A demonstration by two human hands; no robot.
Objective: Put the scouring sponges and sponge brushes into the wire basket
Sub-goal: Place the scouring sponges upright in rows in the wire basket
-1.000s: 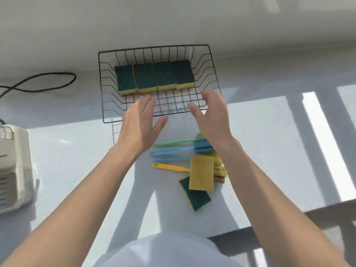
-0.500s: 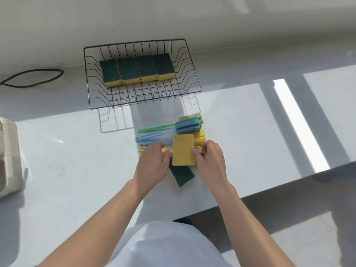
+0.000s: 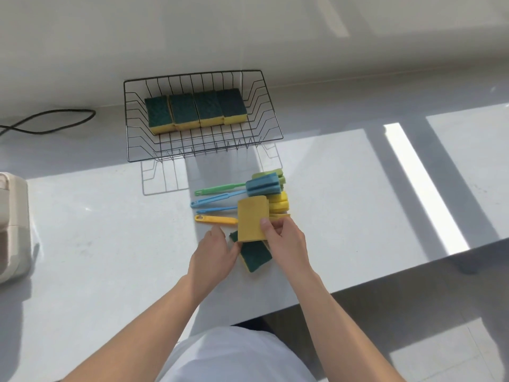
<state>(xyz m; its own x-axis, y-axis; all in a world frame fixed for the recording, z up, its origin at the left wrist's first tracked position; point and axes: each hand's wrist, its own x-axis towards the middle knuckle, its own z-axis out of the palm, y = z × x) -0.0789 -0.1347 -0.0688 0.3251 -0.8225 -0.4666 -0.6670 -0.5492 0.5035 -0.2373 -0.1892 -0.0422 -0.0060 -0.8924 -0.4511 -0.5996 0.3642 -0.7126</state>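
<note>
A black wire basket [image 3: 272, 133] stands at the back of the white counter with several green-topped scouring sponges [image 3: 195, 110] in a row along its far side. In front of it lie several sponge brushes [image 3: 248, 188] with green, blue and yellow handles. My right hand [image 3: 283, 238] pinches a yellow-side-up sponge [image 3: 252, 219] at its near right edge, lifting it over the brush heads. My left hand [image 3: 214, 253] grips the left edge of a green-side-up sponge [image 3: 256, 256] that lies on the counter, partly under the yellow one.
A black cable [image 3: 52, 122] loops at the back left by the wall. A beige appliance [image 3: 12, 224] sits at the left edge. The counter's front edge [image 3: 358, 288] runs diagonally at the right, with floor below.
Both hands came back from the basket to the sponges by the brushes. The right hand took hold of the yellow-side-up sponge, the left took the green one beneath it.
</note>
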